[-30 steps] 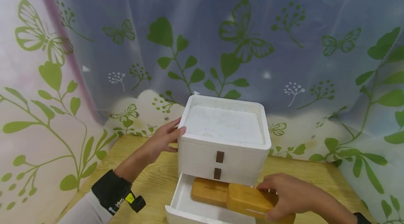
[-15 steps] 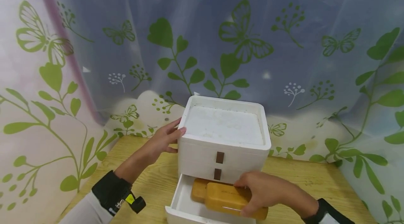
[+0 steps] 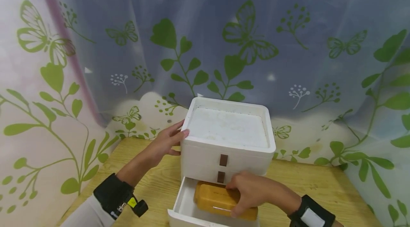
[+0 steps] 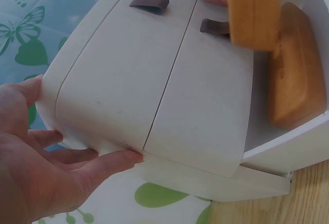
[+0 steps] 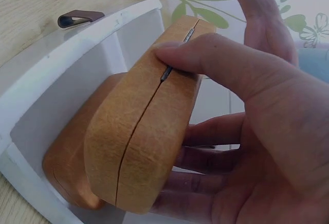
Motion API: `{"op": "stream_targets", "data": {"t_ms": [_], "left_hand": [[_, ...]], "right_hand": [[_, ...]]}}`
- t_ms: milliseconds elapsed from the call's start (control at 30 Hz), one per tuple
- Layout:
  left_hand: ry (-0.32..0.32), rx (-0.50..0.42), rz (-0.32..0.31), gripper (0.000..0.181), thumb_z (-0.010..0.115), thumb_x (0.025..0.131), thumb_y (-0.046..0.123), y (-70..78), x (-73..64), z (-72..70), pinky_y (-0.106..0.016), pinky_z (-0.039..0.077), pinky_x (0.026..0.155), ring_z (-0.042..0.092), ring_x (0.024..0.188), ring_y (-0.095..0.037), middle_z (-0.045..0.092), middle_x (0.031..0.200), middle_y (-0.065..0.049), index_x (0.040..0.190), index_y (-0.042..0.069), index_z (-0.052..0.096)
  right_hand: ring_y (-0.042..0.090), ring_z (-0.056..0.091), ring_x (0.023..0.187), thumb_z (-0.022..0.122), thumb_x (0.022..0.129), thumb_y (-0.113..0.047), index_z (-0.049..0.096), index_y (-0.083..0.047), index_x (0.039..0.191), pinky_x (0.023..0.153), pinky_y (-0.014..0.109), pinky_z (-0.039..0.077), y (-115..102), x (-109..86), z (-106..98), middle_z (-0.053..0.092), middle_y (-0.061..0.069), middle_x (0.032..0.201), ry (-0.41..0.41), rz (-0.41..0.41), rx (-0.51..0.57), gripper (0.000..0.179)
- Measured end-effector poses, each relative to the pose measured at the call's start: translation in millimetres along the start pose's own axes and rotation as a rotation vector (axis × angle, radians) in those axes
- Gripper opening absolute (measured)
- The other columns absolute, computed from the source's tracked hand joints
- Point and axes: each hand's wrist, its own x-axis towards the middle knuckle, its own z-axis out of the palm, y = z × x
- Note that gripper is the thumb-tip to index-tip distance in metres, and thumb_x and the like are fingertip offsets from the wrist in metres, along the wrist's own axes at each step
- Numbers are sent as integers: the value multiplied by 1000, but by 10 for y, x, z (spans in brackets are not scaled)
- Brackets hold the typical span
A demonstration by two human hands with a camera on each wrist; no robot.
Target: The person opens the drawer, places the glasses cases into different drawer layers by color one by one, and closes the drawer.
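Observation:
My right hand [image 3: 253, 191] holds a tan glasses case [image 5: 139, 131] above the pulled-out bottom drawer [image 3: 182, 216], thumb on the metal hinge side and fingers on the opposite face. A second tan glasses case [image 4: 298, 75] lies inside that drawer, at its back. In the head view the held case mostly covers it. The white drawer cabinet [image 3: 205, 157] stands in the middle. My left hand [image 3: 164, 145] touches its left side with spread fingers, one fingertip at the top rim. In the left wrist view the fingertips press along the cabinet's edge.
Two upper drawers are closed, each with a brown pull tab [image 3: 223, 160]. The cabinet's top is a shallow tray with a raised rim [image 3: 227, 145]. Underneath is a wood-grain table [image 3: 153, 188]. Behind hangs a curtain [image 3: 205, 42] printed with leaves and butterflies.
My right hand has carried the held glasses case leftward over the drawer, until it overlaps the other case in the head view. The left hand has stayed on the cabinet.

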Motion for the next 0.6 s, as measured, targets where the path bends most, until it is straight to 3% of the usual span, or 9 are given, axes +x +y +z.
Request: {"op": "stream_targets", "data": {"t_ms": [400,467,600], "left_hand": [[-1,-9,-6,71,54,106,51,2,16,9,-61,55,104,55,139,-43,38,167,-13,166,33,23],[-1,-5,-4,70,54,106,51,4,22,10,-61,55,104,55,139,-43,38,167,-13,166,34,23],[-4,0,5,70,54,105,52,12,24,11,-61,55,104,55,140,-43,39,167,-13,166,34,23]], "right_hand": [[3,63,94,90,69,-46,78,-1,117,86,19,54,27,164,120,78,5,109,-63,68,-4,66],[2,63,91,90,70,-45,78,-1,117,82,18,53,37,186,140,77,3,107,-74,68,-1,66],[-2,52,75,90,68,-43,80,-5,110,67,15,45,38,215,193,69,-10,84,-80,52,-3,58]]}}
